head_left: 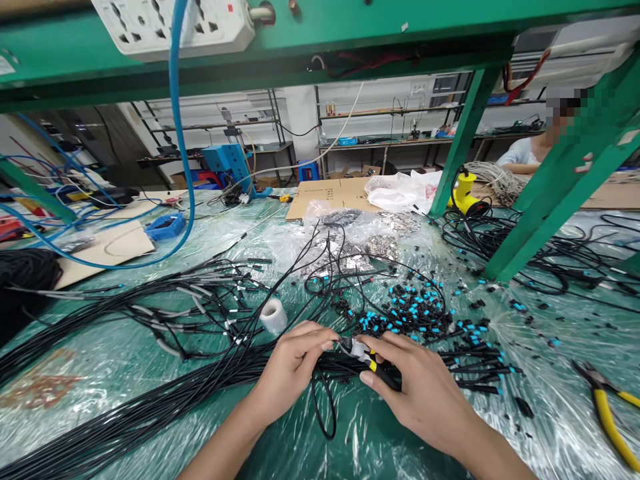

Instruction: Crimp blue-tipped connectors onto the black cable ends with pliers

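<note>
My left hand (pixel 295 360) is closed, thumb and finger pinching a thin black cable (pixel 327 407) that loops down below the hands. Around a pair of pliers (pixel 387 377) with black and yellow handles, the fingers of my right hand (pixel 420 380) are wrapped. A white wrapping covers part of the tool near its head, which meets the cable end between my hands. The exact contact is too small to make out. Beneath both hands runs a thick bundle of black cables (pixel 210 380). Just beyond lies a pile of small black-and-blue connector pieces (pixel 405 310).
A white tape roll (pixel 273 316) stands beyond my left hand. Loose metal parts (pixel 345 253) lie on plastic further back. Yellow-handled pliers (pixel 607 407) rest at right. A blue hose (pixel 177 133) hangs at left, and a green post (pixel 555 180) rises at right. Someone sits beyond it.
</note>
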The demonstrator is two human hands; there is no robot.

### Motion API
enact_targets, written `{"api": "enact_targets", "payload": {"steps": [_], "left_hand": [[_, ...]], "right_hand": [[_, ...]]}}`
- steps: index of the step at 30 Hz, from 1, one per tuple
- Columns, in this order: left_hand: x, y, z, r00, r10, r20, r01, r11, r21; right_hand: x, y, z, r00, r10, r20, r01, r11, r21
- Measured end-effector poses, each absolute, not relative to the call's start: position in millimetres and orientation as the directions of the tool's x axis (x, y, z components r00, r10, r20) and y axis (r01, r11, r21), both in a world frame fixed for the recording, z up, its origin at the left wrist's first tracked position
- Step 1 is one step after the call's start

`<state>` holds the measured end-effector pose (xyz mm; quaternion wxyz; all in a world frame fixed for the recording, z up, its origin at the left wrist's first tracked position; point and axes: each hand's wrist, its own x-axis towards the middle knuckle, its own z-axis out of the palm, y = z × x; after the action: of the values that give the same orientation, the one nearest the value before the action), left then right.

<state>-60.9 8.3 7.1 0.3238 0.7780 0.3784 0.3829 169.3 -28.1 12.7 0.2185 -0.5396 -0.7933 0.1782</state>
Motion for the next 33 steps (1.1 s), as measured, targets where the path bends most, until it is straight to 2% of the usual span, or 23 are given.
{"api": "enact_targets", "payload": {"steps": [9,14,18,21,23,26,30,32,33], "left_hand": [[-60.3,7.9,7.8,0.410,0.837,0.361,0.356,-0.512,0.782],[-59.7,8.0,2.4,0.381,0.832,0.404,0.379,-0.539,0.752],[-60.2,7.0,-2.4,0.333,0.804,0.492,0.413,-0.593,0.691],[-59.4,6.0,-2.5,0.304,0.798,0.521,0.415,-0.603,0.682],[-57.4,5.6,-0.8,0.279,0.818,0.503,0.408,-0.575,0.709],[-53.1,5.4,1.6,0.214,0.883,0.417,0.377,-0.469,0.799],[-49.7,7.0,-2.8,0.092,0.963,0.253,0.201,-0.267,0.943],[-49.3,10.4,-8.7,0.076,0.979,0.188,0.113,-0.195,0.974],[-49.1,12.6,-12.0,0.079,0.982,0.169,0.072,-0.175,0.982]], "right_hand": [[168.7,-31.2,19.1,-0.329,0.934,0.141,0.771,0.351,-0.531],[162.5,-34.3,14.3,-0.289,0.946,0.148,0.736,0.318,-0.597],[169.9,-27.3,8.2,-0.137,0.985,0.101,0.695,0.168,-0.699],[183.0,-18.6,9.1,0.013,0.997,0.075,0.689,0.046,-0.723],[188.7,-16.1,11.5,-0.013,0.993,0.118,0.725,0.091,-0.683],[186.7,-20.3,10.1,-0.184,0.973,0.139,0.817,0.230,-0.529],[172.4,-26.2,-16.2,-0.374,0.914,0.160,0.831,0.407,-0.380],[167.7,-22.1,-32.1,-0.473,0.847,0.241,0.795,0.529,-0.298],[167.0,-18.5,-36.4,-0.469,0.840,0.272,0.800,0.535,-0.272]]}}
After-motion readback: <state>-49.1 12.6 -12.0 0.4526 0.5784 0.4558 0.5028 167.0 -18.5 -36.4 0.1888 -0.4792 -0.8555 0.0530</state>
